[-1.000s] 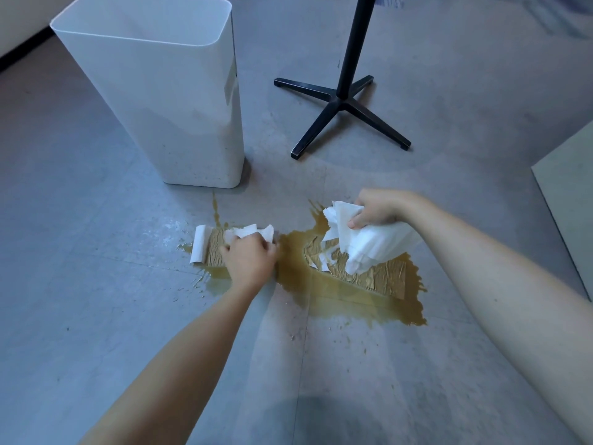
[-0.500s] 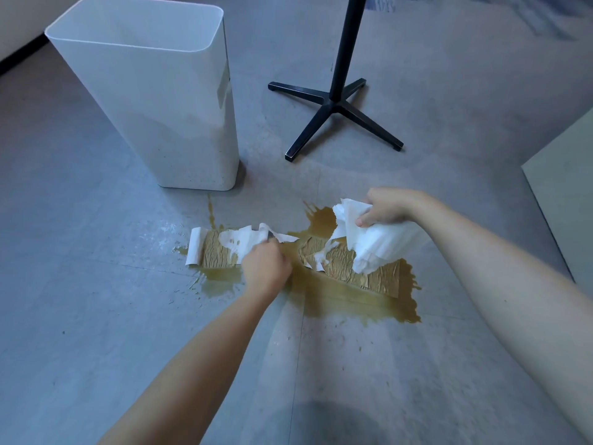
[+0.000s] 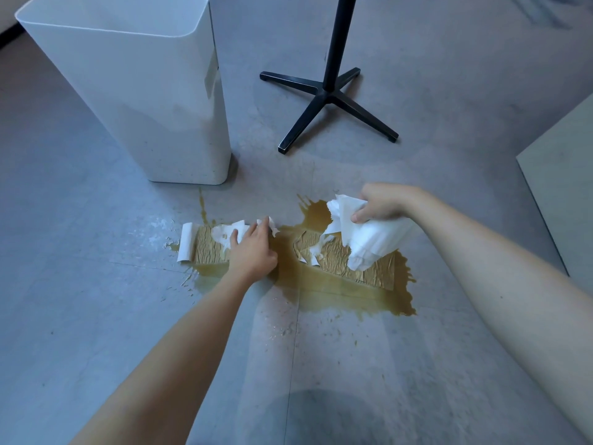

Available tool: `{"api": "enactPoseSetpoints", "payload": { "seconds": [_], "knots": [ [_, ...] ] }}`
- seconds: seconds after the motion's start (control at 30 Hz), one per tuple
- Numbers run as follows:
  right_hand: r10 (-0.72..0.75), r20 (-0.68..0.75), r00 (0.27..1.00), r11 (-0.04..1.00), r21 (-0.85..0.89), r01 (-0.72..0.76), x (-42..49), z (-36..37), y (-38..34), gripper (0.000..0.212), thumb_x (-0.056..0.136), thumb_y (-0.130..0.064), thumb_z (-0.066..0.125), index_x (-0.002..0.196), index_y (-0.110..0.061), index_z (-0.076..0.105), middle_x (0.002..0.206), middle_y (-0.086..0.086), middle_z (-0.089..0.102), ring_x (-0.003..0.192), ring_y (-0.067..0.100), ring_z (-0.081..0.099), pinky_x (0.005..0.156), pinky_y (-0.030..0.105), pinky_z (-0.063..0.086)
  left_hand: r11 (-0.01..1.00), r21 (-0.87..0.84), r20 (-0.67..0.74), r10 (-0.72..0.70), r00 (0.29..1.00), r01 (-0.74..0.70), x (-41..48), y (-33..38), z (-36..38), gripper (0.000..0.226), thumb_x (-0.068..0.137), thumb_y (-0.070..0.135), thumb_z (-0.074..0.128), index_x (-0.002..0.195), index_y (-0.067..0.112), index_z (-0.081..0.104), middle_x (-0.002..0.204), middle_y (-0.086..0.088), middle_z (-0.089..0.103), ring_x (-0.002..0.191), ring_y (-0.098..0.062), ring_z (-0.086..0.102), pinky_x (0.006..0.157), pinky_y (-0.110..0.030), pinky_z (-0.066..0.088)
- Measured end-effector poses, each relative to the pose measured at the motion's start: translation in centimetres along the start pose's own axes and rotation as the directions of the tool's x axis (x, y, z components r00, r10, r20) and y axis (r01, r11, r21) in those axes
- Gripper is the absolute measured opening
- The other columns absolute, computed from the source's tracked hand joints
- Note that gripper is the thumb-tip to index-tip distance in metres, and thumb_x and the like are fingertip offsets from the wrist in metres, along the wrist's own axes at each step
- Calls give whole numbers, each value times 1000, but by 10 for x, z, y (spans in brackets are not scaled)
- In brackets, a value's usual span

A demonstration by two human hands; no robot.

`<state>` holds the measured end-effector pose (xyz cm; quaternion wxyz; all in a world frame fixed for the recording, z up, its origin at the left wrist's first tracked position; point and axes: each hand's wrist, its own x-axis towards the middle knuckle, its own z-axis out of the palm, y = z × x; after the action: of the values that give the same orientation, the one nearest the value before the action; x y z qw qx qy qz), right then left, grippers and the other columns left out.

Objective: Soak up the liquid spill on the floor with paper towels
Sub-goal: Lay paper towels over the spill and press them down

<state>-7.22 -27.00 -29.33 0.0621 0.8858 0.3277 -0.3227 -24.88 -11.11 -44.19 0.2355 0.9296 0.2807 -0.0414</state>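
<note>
A brown liquid spill (image 3: 337, 295) spreads over the grey floor. Two paper towel strips lie in it, soaked brown: the left strip (image 3: 208, 248) with a white curled end, and the right strip (image 3: 356, 266). My left hand (image 3: 252, 252) rests on the left strip's right end, its fingers stretched out flat over the white torn paper. My right hand (image 3: 382, 203) grips a wad of white paper towels (image 3: 369, 242) that hangs down onto the right strip.
A tall white plastic bin (image 3: 144, 91) stands just behind the spill on the left. A black cross-shaped stand base (image 3: 327, 97) with its pole is behind the spill. A pale panel (image 3: 564, 187) lies at the right edge.
My left hand slid a little to the right along the left strip and its curled fingers have straightened flat on the paper. My right hand keeps the wad over the right strip.
</note>
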Motion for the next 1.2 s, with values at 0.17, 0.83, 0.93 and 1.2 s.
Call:
{"api": "enactPoseSetpoints", "payload": {
  "seconds": [0.17,0.83,0.93,1.2],
  "knots": [
    [-3,4,1000,1000,5,3,0,-1,0,31,89,-30,62,65,-14,50,69,2,54,60,18,50,52,27,34,997,10,24,74,997,-74,-1,6,3,66,82,9,44,144,14,25,134,-1,52,130,-18,43,116,-48,1],
    [-19,8,1000,999,27,18,-1,1,-1,30,90,-28,61,66,-18,46,69,0,52,60,16,49,53,28,34,887,-361,-238,-386,891,288,15,4,5,63,90,27,59,142,4,32,139,-14,45,124,-31,45,93,-43,43],
    [-20,10,1000,999,33,20,-1,2,-2,30,90,-28,61,65,-18,47,69,0,52,60,17,50,53,27,35,911,-290,-234,-365,901,294,21,2,3,47,90,26,62,127,3,46,128,-14,51,112,-31,50,78,-38,42],
    [-27,23,999,999,29,26,2,5,-2,30,90,-30,61,66,-16,49,69,0,53,60,17,50,54,28,34,944,-159,-225,-319,921,288,37,-2,-6,20,92,18,53,96,2,64,105,-14,60,89,-33,57,70,-38,45]
  ]
}}
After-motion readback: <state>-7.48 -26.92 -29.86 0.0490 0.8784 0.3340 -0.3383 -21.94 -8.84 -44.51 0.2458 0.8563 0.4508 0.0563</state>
